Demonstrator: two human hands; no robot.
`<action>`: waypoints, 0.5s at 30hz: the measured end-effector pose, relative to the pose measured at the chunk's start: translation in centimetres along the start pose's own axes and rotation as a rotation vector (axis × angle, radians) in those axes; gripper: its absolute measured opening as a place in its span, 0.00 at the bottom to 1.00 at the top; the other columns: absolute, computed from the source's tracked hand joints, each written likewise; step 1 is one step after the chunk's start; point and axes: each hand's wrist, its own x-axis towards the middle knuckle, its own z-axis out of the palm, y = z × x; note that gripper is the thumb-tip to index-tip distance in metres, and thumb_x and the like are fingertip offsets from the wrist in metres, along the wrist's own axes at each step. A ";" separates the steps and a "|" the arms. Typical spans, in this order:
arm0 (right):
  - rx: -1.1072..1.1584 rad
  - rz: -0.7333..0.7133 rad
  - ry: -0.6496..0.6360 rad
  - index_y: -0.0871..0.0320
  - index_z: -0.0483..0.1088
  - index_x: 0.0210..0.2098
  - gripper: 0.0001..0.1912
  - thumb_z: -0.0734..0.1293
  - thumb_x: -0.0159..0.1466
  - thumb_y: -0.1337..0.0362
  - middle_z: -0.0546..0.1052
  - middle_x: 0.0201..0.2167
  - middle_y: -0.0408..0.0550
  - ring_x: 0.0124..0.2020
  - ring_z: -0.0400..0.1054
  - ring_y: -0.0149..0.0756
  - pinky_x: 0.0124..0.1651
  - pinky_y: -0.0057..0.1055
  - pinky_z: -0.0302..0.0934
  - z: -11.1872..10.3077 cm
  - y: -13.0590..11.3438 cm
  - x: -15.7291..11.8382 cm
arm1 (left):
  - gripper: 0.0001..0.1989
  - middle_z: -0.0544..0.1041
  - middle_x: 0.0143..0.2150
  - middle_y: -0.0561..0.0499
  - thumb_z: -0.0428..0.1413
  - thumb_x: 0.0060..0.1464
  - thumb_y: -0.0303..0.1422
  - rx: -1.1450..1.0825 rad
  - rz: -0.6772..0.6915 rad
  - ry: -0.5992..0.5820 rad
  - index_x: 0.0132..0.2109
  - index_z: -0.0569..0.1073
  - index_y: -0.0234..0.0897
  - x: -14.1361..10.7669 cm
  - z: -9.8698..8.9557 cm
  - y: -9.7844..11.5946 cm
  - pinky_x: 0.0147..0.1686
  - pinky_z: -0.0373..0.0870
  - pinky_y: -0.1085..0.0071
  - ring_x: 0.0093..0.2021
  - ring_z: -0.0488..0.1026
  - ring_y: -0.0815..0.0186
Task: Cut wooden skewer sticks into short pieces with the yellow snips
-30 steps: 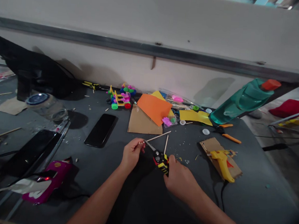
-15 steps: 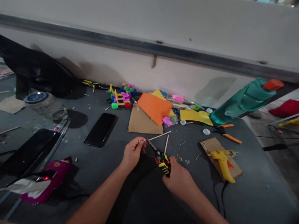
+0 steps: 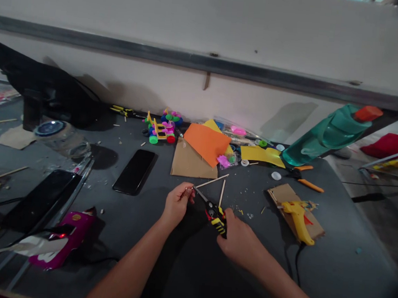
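My left hand (image 3: pixel 177 204) is closed in a pinch at the near end of a thin wooden stick (image 3: pixel 213 181), which slants up and right from the fingertips. In my right hand (image 3: pixel 238 235) is a pair of long-nosed pliers (image 3: pixel 213 209) with yellow, black and red handles. Their narrow jaws point up and left and meet the stick close to my left fingertips; whether they are parted is too small to tell. A second wooden stick (image 3: pixel 222 193) lies on the table just beyond the pliers.
Behind my hands lie cardboard (image 3: pixel 191 164) and orange paper (image 3: pixel 206 142). A yellow glue gun (image 3: pixel 297 216) rests on cardboard at right, near orange-handled pliers (image 3: pixel 306 180) and a teal bottle (image 3: pixel 324 136). A phone (image 3: pixel 134 171), a jar (image 3: pixel 62 138) and a purple power block (image 3: pixel 71 240) are at left.
The hands and pliers hold almost the same pose. The stick's near end sits slightly lower and closer to the left fingertips. The camera view has shifted a little.
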 end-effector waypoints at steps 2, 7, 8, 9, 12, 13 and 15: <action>-0.015 -0.010 0.004 0.58 0.56 0.38 0.14 0.61 0.53 0.66 0.73 0.31 0.51 0.32 0.70 0.42 0.29 0.29 0.48 -0.1 -0.1 -0.1 | 0.11 0.68 0.25 0.55 0.48 0.56 0.37 0.004 -0.010 -0.001 0.31 0.70 0.36 0.0 0.0 0.0 0.26 0.62 0.75 0.23 0.65 0.71; -0.059 0.016 0.006 0.59 0.57 0.39 0.12 0.60 0.55 0.67 0.73 0.30 0.52 0.30 0.70 0.42 0.28 0.29 0.47 0.0 -0.1 -0.2 | 0.12 0.67 0.23 0.55 0.48 0.56 0.37 0.011 -0.001 -0.001 0.28 0.68 0.36 0.0 0.0 0.2 0.26 0.62 0.75 0.23 0.64 0.71; -0.062 0.021 0.003 0.59 0.57 0.39 0.12 0.60 0.55 0.67 0.74 0.30 0.52 0.30 0.70 0.42 0.28 0.29 0.47 0.1 0.0 -0.1 | 0.12 0.67 0.23 0.55 0.48 0.56 0.37 0.013 0.001 -0.005 0.28 0.68 0.36 0.0 0.0 0.2 0.26 0.62 0.75 0.22 0.64 0.71; -0.060 0.025 0.003 0.59 0.57 0.39 0.12 0.61 0.55 0.67 0.74 0.30 0.52 0.30 0.70 0.42 0.28 0.29 0.47 0.2 0.1 0.0 | 0.13 0.67 0.23 0.55 0.47 0.56 0.37 0.012 0.002 -0.011 0.28 0.67 0.36 0.0 0.1 0.3 0.25 0.62 0.76 0.22 0.64 0.71; -0.018 0.044 0.015 0.59 0.57 0.39 0.12 0.61 0.55 0.66 0.73 0.29 0.50 0.31 0.70 0.42 0.29 0.29 0.48 0.6 0.2 0.1 | 0.13 0.66 0.24 0.55 0.46 0.57 0.38 -0.012 0.005 -0.038 0.29 0.67 0.36 -0.1 0.3 0.4 0.24 0.62 0.76 0.22 0.64 0.72; -0.001 0.058 0.034 0.59 0.56 0.39 0.12 0.61 0.55 0.66 0.73 0.29 0.50 0.31 0.70 0.42 0.29 0.29 0.49 0.8 0.2 0.2 | 0.13 0.66 0.24 0.55 0.46 0.57 0.38 -0.025 0.002 -0.050 0.30 0.67 0.37 -0.2 0.4 0.4 0.24 0.62 0.76 0.21 0.64 0.72; 0.014 0.089 0.082 0.59 0.56 0.39 0.12 0.60 0.55 0.66 0.73 0.29 0.50 0.31 0.70 0.41 0.30 0.29 0.49 1.0 0.0 0.2 | 0.12 0.65 0.23 0.56 0.46 0.58 0.39 -0.045 -0.020 -0.074 0.32 0.67 0.37 -0.3 0.5 0.4 0.23 0.62 0.76 0.21 0.63 0.72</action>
